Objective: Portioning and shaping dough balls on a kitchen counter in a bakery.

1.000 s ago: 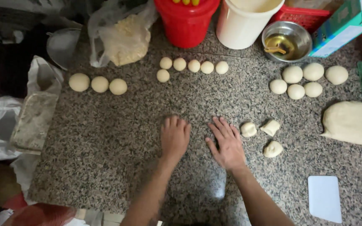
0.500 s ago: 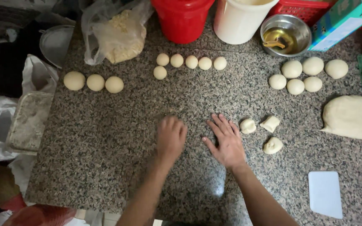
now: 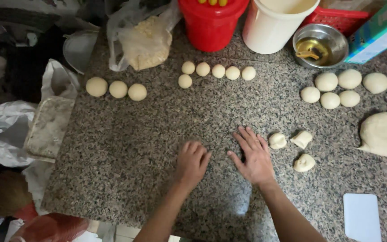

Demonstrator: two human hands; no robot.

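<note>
On the granite counter [image 3: 126,148], both hands have slid a little nearer since a moment ago. The left hand [image 3: 192,162] has curled from flat into a cupped dome, seemingly rolling a dough piece beneath it (nothing of the dough itself shows). The right hand [image 3: 253,154] stays flat and grasps nothing, fingers spread, and the three rough dough pieces [image 3: 292,148] just right of it lie untouched.

Far across the counter stands a red bucket [image 3: 211,24] with yellow items at its top. Right of it is a white tub [image 3: 274,24], contents unclear. Left of the bucket, a clear plastic bag [image 3: 144,42] holds pale crumbly filling. Smallest, the steel bowl [image 3: 321,45] at far right holds yellowish oil.
</note>
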